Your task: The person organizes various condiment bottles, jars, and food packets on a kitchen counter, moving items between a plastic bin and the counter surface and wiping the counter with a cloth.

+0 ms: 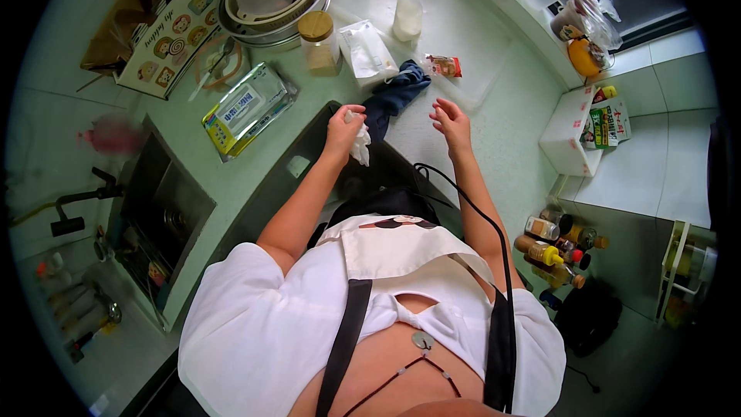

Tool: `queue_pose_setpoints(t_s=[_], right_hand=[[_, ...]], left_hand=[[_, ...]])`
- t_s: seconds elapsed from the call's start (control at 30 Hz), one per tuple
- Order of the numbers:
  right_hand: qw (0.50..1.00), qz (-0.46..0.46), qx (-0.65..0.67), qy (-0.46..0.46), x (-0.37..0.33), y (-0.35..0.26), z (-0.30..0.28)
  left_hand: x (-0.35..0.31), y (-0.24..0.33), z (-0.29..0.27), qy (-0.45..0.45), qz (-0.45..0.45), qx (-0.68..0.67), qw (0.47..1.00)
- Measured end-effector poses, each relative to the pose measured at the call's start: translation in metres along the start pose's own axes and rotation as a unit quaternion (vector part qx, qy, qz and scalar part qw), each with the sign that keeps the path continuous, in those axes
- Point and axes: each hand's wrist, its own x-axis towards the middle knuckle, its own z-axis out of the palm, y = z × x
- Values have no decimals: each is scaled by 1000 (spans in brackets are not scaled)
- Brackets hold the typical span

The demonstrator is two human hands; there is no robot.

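Some white tissue [361, 147] bunched in curled left hand [340, 130]; right hand [454, 124] empty, loosely cupped.

Passage: pale worktop [513, 128], right hand [454, 125] to white box [570, 133] | Between right hand and left hand [344, 130]: dark blue cloth [396, 97] | Ahead: white packet [366, 53], lidded jar [319, 45], red packet [445, 67] | Right forearm [477, 212]: black cable [494, 229] alongside
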Motion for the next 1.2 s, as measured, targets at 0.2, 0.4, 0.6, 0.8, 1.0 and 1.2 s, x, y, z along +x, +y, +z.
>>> queue_pose_setpoints(t_s=[0.2,0.4,0.6,0.8,1.0,1.2], right_hand=[[944,-227,-236,35,35,-8,54],[880,-312,-348,87,52,-18,96],[869,-301,-382,90,57,-21,125],[866,-333,-327,180,91,-47,109],[910,-229,-335,81,165,-56,86],[936,-197,-277,93,173,-78,95]], left_hand=[[-2,14,-27,19,21,-47,999],[-1,29,-45,27,35,-60,997],[6,30,-55,30,29,-47,998],[15,33,-55,26,31,-33,999],[20,38,-43,24,56,-33,998],[25,40,-43,-5,34,-6,999]])
